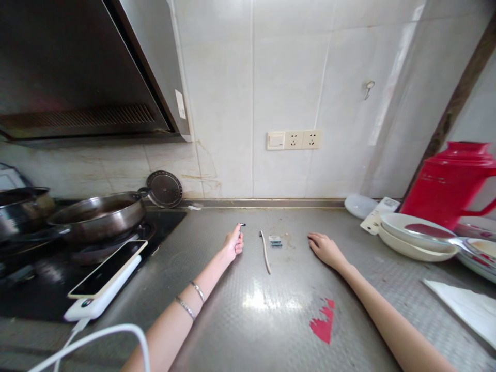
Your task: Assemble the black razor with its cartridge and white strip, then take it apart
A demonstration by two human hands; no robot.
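Observation:
My left hand [233, 244] is closed just above the metal counter [232, 320], left of the middle. A small object with a dark tip [242, 225] sticks out past its thumb; the fingers hide the rest, so its kind is unclear. To the right of that hand lies a thin whitish stick with a dark end [265, 254], perhaps a toothbrush. Beside the stick are small blue-green pieces in what looks like clear packaging [276, 243]. My right hand [325, 249] rests palm down on the counter, fingers stretched out, holding nothing.
At left, a steel pan [98, 212] sits on the black stove, with a phone on a white power bank [104, 289] and cable nearer. A red thermos jug [449, 186], stacked bowls [416, 253] and white paper [465, 307] stand right. A red patch [324, 325] marks the front.

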